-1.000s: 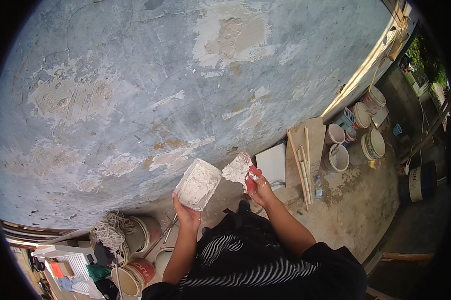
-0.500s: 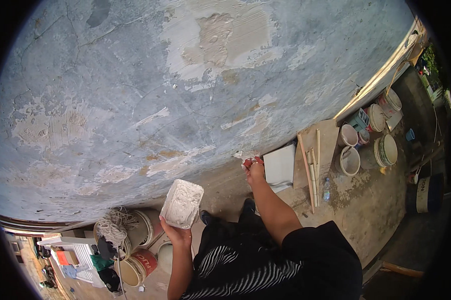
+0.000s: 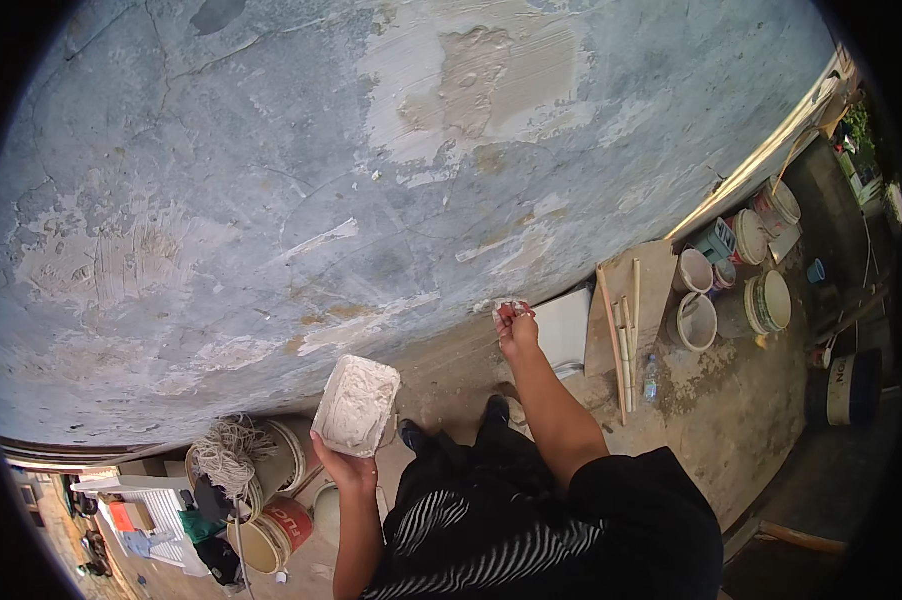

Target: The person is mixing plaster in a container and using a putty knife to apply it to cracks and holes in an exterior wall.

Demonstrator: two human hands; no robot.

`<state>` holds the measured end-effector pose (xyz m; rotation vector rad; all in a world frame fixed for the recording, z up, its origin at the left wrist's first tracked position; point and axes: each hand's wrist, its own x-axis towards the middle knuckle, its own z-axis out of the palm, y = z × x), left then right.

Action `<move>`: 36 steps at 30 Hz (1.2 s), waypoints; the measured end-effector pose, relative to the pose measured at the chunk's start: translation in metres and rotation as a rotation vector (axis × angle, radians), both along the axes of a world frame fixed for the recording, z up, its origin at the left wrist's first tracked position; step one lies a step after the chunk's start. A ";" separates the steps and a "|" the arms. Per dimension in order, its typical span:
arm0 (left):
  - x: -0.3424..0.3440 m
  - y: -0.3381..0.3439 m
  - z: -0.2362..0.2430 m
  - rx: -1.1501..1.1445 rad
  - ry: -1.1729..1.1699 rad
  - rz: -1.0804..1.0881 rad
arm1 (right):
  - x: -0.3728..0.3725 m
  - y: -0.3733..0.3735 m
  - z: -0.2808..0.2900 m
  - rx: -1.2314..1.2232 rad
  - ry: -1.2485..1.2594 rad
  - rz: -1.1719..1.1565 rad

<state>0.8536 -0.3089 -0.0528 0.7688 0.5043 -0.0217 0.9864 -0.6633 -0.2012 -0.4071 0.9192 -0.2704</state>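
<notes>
My left hand (image 3: 343,455) holds a rectangular tub (image 3: 359,395) of thick off-white paste, low in front of me. My right hand (image 3: 514,332) grips a red-handled scraper (image 3: 514,308) smeared with the same paste, held out at the lower part of the grey-blue wall (image 3: 251,180); whether the blade touches the wall I cannot tell. The wall has rough beige and white patches, the largest (image 3: 471,75) high in the centre.
Pale boards (image 3: 561,328), wooden poles (image 3: 626,330) and a plastic bottle (image 3: 651,378) are at right, beside several buckets (image 3: 696,322). At lower left are a mop head (image 3: 221,460), buckets (image 3: 256,548) and a white slatted item (image 3: 151,535). My dark shoes (image 3: 496,410) stand on the concrete.
Since a second ago my right hand has reached away from the tub toward the lower wall, its wrist turning. The tub in my left hand moved slightly down and left.
</notes>
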 end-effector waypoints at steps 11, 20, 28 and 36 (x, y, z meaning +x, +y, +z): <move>0.000 -0.003 -0.002 -0.011 -0.012 -0.011 | -0.068 -0.006 -0.027 0.126 -0.152 0.006; -0.005 -0.001 0.011 -0.030 -0.043 -0.013 | -0.008 0.011 -0.011 -0.160 0.142 0.207; -0.004 0.003 -0.001 0.044 -0.013 -0.040 | 0.007 -0.009 0.000 0.003 -0.007 0.032; -0.001 -0.007 0.003 0.013 -0.022 -0.039 | -0.051 -0.017 0.013 0.048 -0.112 0.096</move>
